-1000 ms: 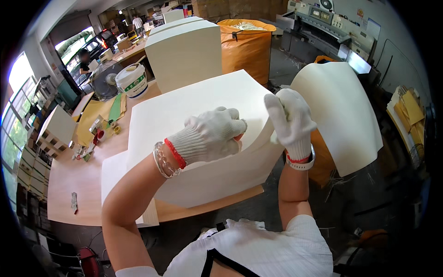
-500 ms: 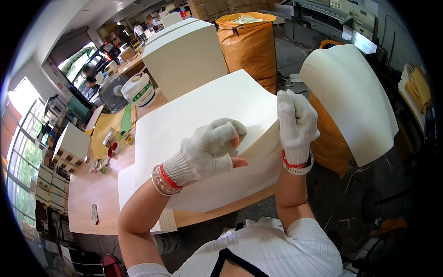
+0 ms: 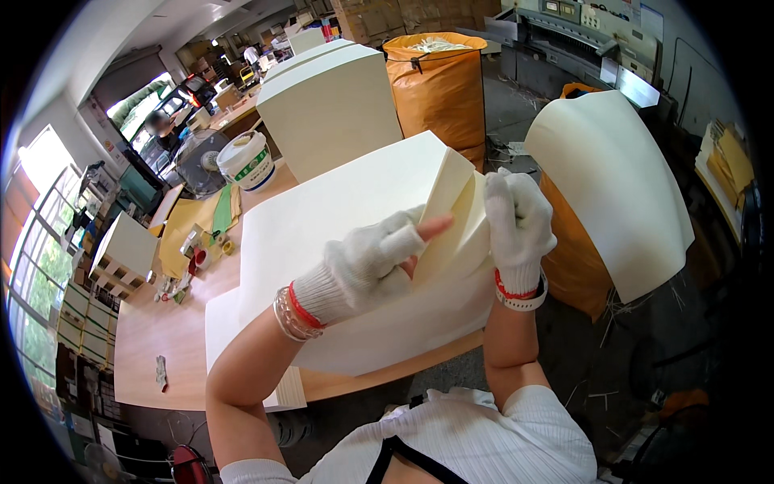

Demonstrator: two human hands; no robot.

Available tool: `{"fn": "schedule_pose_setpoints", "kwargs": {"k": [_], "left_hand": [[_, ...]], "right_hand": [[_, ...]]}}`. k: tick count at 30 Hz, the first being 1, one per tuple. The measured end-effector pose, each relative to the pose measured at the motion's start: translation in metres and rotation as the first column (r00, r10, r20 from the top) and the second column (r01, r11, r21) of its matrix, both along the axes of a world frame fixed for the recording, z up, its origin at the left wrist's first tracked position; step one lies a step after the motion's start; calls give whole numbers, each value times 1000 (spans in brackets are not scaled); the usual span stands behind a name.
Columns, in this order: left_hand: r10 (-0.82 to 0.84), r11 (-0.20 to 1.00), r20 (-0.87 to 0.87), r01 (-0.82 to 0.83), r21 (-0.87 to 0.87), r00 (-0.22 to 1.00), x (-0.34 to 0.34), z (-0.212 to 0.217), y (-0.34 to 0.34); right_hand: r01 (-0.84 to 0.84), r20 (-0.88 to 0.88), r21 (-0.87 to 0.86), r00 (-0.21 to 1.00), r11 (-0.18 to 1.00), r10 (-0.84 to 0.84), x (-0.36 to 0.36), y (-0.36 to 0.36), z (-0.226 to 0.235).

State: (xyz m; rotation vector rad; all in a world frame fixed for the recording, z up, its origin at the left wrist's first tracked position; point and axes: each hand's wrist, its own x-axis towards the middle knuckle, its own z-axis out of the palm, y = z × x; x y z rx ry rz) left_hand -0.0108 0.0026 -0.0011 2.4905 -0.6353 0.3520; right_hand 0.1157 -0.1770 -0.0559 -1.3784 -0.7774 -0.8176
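Observation:
A pile of large white paper sheets (image 3: 330,198) lies on the table before me, its right edge bent up. My right hand (image 3: 518,219), in a white knit glove, is closed in a fist around the lifted edge of some sheets. My left hand (image 3: 367,256), gloved with bare thumb and forefinger tips, is at a turned-up strip of sheets (image 3: 443,189). Its forefinger reaches over that strip and the thumb is below, with the other fingers curled. A narrow gap separates this strip from the sheets in my right hand.
Behind the pile stands a tall white paper stack (image 3: 330,105). A white bucket (image 3: 246,161), tape rolls and small tools lie on the wooden table (image 3: 153,347). Beyond are a fan (image 3: 201,161) and an orange sack (image 3: 439,97). At right, a large curved white sheet (image 3: 613,185) rests over another orange sack.
The right edge of the sheets has bent up into a strip, with a gap behind it. My left hand has moved slightly right and its forefinger now reaches over the strip.

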Motion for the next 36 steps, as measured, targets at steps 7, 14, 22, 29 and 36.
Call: {"fn": "schedule_pose_setpoints", "kwargs": {"k": [7,14,22,29,36], "left_hand": [[47,999,84,-45,-20,995,4,-11,-4],[50,999,8,-50,-3,999,4,-9,1],[-19,1000,-70,19,0,997,5,-5,2],[53,999,118,-53,-2,992,7,-12,-2],[3,1000,-14,-3,-8,1000,6,-7,1]], "right_hand": [[13,-78,2,997,1000,-13,-3,-3,-1],[-9,-86,-26,996,1000,6,-5,-5,1],[-13,-56,-2,998,1000,13,-3,-1,0],[-4,-48,16,999,1000,5,-1,-1,-2],[33,108,73,993,997,-41,-1,5,-2]]}}
